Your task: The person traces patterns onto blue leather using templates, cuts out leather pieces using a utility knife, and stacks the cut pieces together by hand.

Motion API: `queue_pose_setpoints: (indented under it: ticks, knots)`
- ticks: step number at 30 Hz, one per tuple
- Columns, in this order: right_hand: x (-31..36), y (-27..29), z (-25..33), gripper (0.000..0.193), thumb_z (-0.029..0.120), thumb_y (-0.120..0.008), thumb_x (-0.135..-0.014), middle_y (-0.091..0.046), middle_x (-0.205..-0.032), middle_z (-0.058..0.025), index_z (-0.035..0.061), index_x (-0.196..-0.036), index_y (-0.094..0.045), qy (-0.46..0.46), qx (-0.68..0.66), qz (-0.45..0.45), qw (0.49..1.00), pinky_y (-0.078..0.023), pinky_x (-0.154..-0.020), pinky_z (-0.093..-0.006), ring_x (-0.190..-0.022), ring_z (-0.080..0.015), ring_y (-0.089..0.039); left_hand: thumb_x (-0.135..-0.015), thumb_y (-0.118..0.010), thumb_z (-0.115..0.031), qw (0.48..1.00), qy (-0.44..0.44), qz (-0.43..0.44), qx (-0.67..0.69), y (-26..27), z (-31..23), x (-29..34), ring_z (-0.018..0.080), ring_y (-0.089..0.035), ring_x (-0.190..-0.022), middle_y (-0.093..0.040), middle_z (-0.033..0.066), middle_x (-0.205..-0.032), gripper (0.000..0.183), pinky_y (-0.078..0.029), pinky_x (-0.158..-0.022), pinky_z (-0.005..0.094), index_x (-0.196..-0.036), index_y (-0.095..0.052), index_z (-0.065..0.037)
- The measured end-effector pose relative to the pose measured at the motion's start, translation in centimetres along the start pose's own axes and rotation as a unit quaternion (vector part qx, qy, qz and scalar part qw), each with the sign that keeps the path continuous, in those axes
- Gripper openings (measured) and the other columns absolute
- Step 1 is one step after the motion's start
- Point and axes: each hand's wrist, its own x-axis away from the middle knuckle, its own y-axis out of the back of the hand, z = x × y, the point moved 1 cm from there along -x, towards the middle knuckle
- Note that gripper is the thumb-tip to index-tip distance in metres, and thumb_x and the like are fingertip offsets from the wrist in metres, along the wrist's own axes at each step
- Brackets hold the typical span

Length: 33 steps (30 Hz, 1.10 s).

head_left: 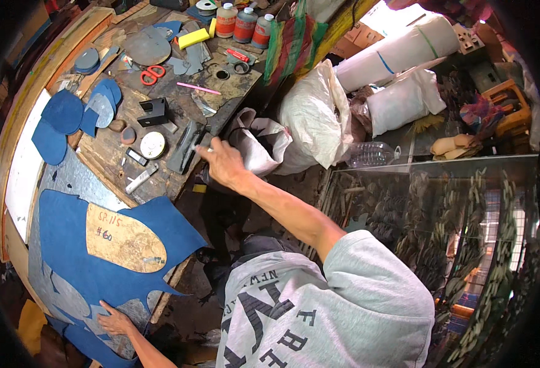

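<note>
My left hand (116, 321) lies with fingers spread on the grey work surface, beside the lower edge of a cut blue leather sheet (67, 236). A tan, rounded cardboard template (122, 236) with handwriting rests on that sheet. My right hand (224, 162) reaches to the bench's right edge, its fingers bent together over a dark, narrow strip (186, 147). Whatever is between those fingers is too small to make out. Close by are a round white-topped tin (153, 145), a black bracket-like block (153, 112) and a light-handled cutter (141, 178).
Red scissors (153, 75), a pink pen (199, 88) and blue leather pieces (62, 113) lie on the wooden bench. Several bottles (245, 24) stand at its far end, near a yellow block (194, 38). White sacks (316, 113) and a clear plastic bottle (371, 154) are at right.
</note>
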Motion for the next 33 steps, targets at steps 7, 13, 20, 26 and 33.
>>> queue_pose_setpoints:
  ticks: [7, 13, 20, 26, 33]
  knots:
    - [0.4, -1.0, 0.6, 0.05, 0.007, -0.061, -0.078, -0.051, -0.106, -0.0136, 0.0226, -0.126, -0.064, 0.019, -0.016, -0.047, 0.999, -0.051, -0.077, -0.0448, -0.094, -0.0335, -0.055, -0.09, -0.037, -0.075, 1.0, 0.009, -0.016, -0.003, 2.4, -0.6, 1.2, 0.0371, -0.052, -0.119, -0.055, 0.0167, -0.131, 0.087, -0.042, -0.097, 0.0529, -0.131, -0.054, -0.001]
    - [-0.3, -0.3, -0.5, 0.04, 0.001, -0.056, -0.081, -0.055, -0.086, -0.0132, 0.0204, -0.113, -0.069, 0.024, 0.014, -0.085, 0.996, -0.048, -0.068, -0.045, -0.081, -0.034, -0.057, -0.089, -0.052, -0.064, 0.995, -0.039, -0.069, 0.066, 4.1, -3.2, 1.6, 0.0421, -0.06, -0.102, -0.064, 0.026, -0.109, 0.074, -0.046, -0.087, 0.0517, -0.109, -0.063, 0.007]
    - [-0.5, 0.0, -0.8, 0.044, 0.003, -0.057, -0.082, -0.053, -0.098, -0.0111, 0.0268, -0.118, -0.066, 0.009, 0.021, -0.013, 1.0, -0.052, -0.072, -0.046, -0.091, -0.0323, -0.059, -0.092, -0.04, -0.069, 0.996, -0.002, 0.023, 0.091, 3.1, -1.8, 1.8, 0.0377, -0.036, -0.135, -0.043, 0.0179, -0.144, 0.082, -0.027, -0.11, 0.0548, -0.138, -0.047, -0.002]
    - [1.0, -1.2, 0.8, 0.042, 0.004, -0.057, -0.083, -0.052, -0.09, -0.0128, 0.0246, -0.118, -0.067, 0.126, 0.006, -0.019, 0.992, -0.049, -0.068, -0.0451, -0.085, -0.0329, -0.059, -0.091, -0.039, -0.071, 0.994, 0.012, 0.026, 0.101, 2.8, -0.8, 1.7, 0.041, -0.033, -0.136, -0.041, 0.0193, -0.146, 0.086, -0.025, -0.11, 0.0568, -0.139, -0.046, 0.0]
    - [0.8, -2.6, -1.9, 0.04, 0.005, -0.06, -0.083, -0.052, -0.09, -0.0127, 0.0243, -0.118, -0.067, 0.068, -0.057, -0.019, 0.996, -0.05, -0.068, -0.0431, -0.08, -0.0322, -0.058, -0.091, -0.038, -0.073, 0.992, 0.02, 0.038, 0.117, 2.9, -1.3, 1.8, 0.041, -0.031, -0.138, -0.039, 0.019, -0.148, 0.088, -0.022, -0.112, 0.0555, -0.141, -0.044, -0.001]
